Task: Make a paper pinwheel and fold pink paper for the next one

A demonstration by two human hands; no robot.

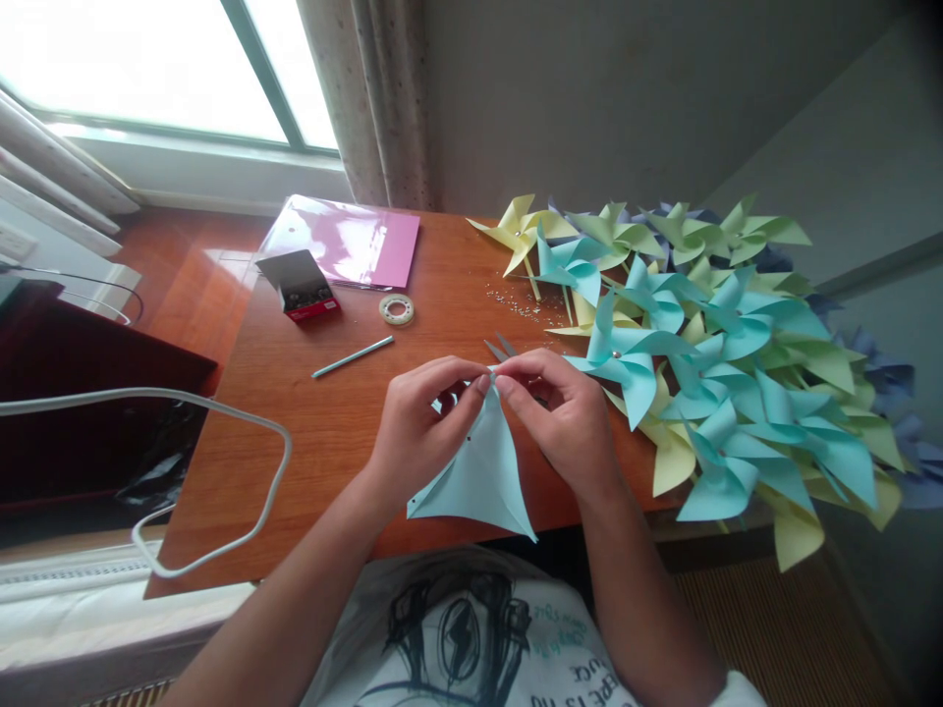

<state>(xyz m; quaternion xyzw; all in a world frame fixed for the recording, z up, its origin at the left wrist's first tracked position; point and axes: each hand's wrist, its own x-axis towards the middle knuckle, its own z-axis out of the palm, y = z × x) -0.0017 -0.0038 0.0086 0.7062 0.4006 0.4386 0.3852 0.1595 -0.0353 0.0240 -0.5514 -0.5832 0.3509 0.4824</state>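
Red shows on the front of a small box point(313, 312), its grey flap raised and small dark pieces inside, too tiny to make out. Behind it, a clear plastic sleeve point(316, 231) holds pink paper point(398, 257). The light-blue paper point(490, 481) is in both hands: the left hand point(431, 412) has thumb and forefinger pinched on its far corner, and the right hand point(564, 407) pinches the same corner, the 2 sets of fingertips meeting. From there the paper spreads toward the shirt point(471, 628), its near tip close to the table's front edge; I cannot tell whether it touches the wood.

On the table point(316, 452), 1 blue stick point(354, 357) and 1 tape roll point(397, 309) lie beyond the left hand. Scissors point(502, 346) point out just past the right hand, with pinwheels point(626, 353) crowding that side beyond the table's edge. Bare wood lies left of the left forearm, crossed by a white cable point(192, 398).
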